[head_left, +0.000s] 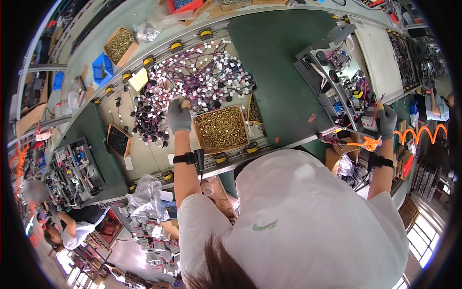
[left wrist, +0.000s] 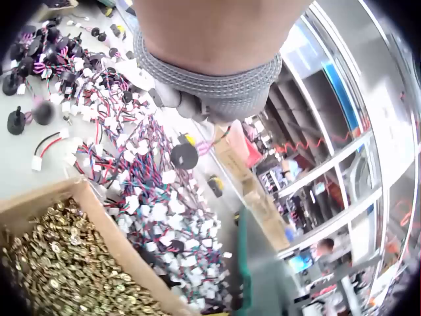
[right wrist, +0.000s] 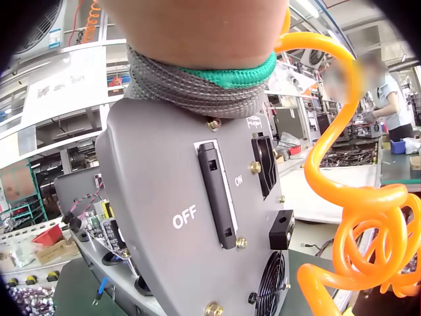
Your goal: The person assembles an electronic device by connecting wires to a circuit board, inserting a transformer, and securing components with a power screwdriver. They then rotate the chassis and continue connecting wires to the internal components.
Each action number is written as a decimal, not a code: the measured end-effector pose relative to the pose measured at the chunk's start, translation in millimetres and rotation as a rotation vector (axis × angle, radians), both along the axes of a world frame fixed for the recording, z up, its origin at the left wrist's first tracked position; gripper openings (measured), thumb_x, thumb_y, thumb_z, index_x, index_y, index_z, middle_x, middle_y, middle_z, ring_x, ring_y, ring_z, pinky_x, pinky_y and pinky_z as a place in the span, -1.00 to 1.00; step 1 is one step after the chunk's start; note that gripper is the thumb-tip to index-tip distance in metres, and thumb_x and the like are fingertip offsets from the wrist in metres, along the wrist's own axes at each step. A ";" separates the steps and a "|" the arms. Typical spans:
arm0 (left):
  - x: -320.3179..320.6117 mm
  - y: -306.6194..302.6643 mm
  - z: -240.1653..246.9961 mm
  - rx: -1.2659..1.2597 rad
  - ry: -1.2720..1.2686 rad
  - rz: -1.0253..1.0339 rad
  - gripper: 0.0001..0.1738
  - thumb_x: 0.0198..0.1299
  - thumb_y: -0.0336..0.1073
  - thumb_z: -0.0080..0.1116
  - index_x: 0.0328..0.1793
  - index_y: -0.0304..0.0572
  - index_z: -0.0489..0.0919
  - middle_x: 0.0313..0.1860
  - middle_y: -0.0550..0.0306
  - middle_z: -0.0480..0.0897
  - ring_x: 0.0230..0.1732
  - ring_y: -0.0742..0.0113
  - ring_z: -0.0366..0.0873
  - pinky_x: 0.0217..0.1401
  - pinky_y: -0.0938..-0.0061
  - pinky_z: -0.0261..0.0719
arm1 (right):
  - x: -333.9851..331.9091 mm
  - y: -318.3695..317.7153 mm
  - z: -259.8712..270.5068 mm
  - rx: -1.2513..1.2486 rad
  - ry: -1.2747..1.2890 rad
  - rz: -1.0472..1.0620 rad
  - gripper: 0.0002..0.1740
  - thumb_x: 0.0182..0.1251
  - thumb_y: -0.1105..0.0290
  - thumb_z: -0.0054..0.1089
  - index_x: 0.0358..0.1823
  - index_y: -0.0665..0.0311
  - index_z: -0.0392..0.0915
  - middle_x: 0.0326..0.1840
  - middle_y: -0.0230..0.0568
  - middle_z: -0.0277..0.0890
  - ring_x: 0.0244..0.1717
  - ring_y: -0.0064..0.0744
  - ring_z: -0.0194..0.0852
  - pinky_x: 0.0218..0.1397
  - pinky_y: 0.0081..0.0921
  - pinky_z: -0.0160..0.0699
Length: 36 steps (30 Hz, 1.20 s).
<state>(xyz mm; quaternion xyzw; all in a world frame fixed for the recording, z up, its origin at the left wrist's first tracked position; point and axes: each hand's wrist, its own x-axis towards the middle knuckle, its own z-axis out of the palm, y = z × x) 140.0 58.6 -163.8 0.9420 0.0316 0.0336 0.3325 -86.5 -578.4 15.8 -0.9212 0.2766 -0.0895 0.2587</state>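
In the head view, my gloved left hand (head_left: 179, 115) is over the pile of wired connectors (head_left: 211, 72), fingers curled. A round black part (left wrist: 184, 157) with pink wires hangs by that hand in the left wrist view; the wires lead up toward the fingers, and the pinch itself is hidden. Below lies a box of brass screws (head_left: 221, 127). My gloved right hand (head_left: 386, 121) is at the grey metal panel (right wrist: 164, 197) of an upright unit. Only its cuff shows in the right wrist view; the panel hides its fingers, so its hold cannot be told.
A coiled orange hose (right wrist: 342, 197) hangs beside the right wrist. A small box of black parts (head_left: 119, 139) and a blue bin (head_left: 102, 70) stand left. Another opened unit (head_left: 79, 168) is further left. Rollers (head_left: 206, 33) line the rail. Other people are at the sides.
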 end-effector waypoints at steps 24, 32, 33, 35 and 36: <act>92.7 -190.9 -57.5 0.328 0.210 -0.278 -0.67 0.18 -0.36 -0.01 0.09 -0.14 0.48 0.03 -0.04 0.54 0.09 0.05 0.48 0.03 0.26 0.53 | 4.5 12.8 3.6 0.044 -0.084 -0.055 -0.76 0.14 0.46 0.04 -0.65 0.39 0.38 -0.69 -0.37 0.28 -0.65 -0.63 0.22 -0.56 -0.57 0.17; 68.4 -194.0 -33.0 0.638 0.699 -0.456 -0.66 0.14 -0.21 0.12 0.03 -0.14 0.54 0.02 -0.05 0.59 0.06 0.11 0.56 0.00 0.25 0.58 | 7.1 17.6 8.4 0.025 -0.098 -0.027 -0.74 0.22 0.44 0.07 -0.61 0.41 0.40 -0.68 -0.41 0.24 -0.61 -0.67 0.16 -0.53 -0.60 0.14; 64.1 -190.1 -30.4 0.662 0.843 -0.505 -0.55 0.11 -0.11 0.19 0.13 -0.04 0.49 0.10 0.01 0.56 0.08 0.11 0.55 0.03 0.24 0.56 | 8.0 18.4 8.1 0.015 -0.102 -0.023 -0.75 0.22 0.44 0.07 -0.60 0.41 0.40 -0.67 -0.40 0.25 -0.60 -0.67 0.17 -0.53 -0.61 0.14; 55.6 -166.4 -36.5 0.631 0.720 -0.470 -0.60 0.12 -0.08 0.17 0.08 0.01 0.56 0.04 0.03 0.60 0.02 0.11 0.58 0.01 0.26 0.56 | 4.6 13.4 5.3 0.026 -0.101 -0.007 -0.75 0.21 0.44 0.07 -0.59 0.42 0.40 -0.66 -0.40 0.25 -0.60 -0.67 0.17 -0.53 -0.61 0.14; 56.3 -155.5 -30.5 0.510 0.755 -0.411 -0.62 0.12 -0.06 0.17 0.04 0.03 0.59 0.00 0.02 0.61 -0.01 0.09 0.59 0.00 0.26 0.55 | 2.9 11.1 4.0 0.043 -0.091 -0.022 -0.75 0.21 0.44 0.07 -0.59 0.42 0.40 -0.66 -0.39 0.25 -0.60 -0.67 0.17 -0.53 -0.61 0.15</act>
